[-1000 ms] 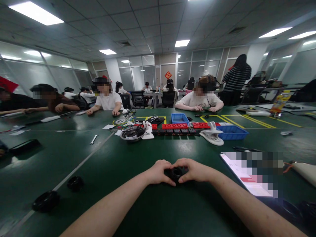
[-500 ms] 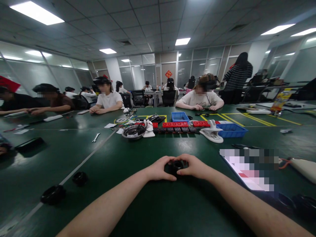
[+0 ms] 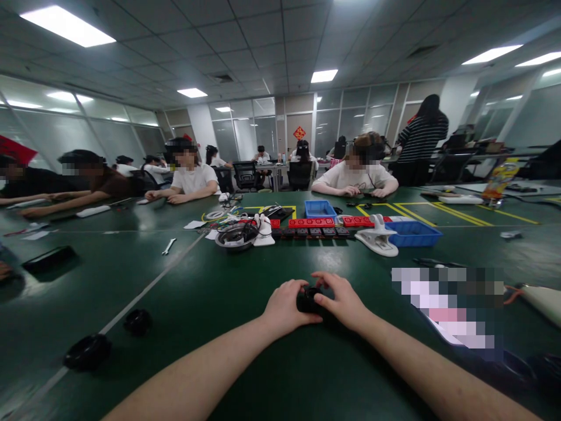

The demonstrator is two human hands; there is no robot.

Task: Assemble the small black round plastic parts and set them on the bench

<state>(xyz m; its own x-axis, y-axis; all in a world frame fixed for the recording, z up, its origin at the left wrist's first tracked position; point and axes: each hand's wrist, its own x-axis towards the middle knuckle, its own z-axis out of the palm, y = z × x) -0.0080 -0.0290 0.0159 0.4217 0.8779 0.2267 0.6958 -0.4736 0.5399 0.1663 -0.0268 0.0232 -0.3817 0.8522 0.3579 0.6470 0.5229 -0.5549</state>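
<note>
Just in front of me on the green table, a black ring-shaped part (image 3: 310, 297) sits between my two hands. My left hand (image 3: 286, 305) is curved round its left side, with the thumb stretched along the near side. My right hand (image 3: 344, 299) has its thumb against the part's right side, and its fingers arch over behind it. The part is small and dark, so its finer shape is unclear. Two similar black rings lie to the left: a smaller ring (image 3: 137, 322) and a larger ring (image 3: 87, 352).
Beyond my hands stand a bowl of cables (image 3: 236, 237), red and black socket strips (image 3: 311, 222), a white clip (image 3: 379, 237) and a blue tray (image 3: 414, 234). A wrench (image 3: 169, 246) lies left; a lit, blurred-out screen (image 3: 442, 316) lies right. Co-workers sit across the table.
My left hand has shifted slightly right, its thumb reaching farther along the near side. My right fingers have lifted and spread above the black part. The view has moved slightly.
</note>
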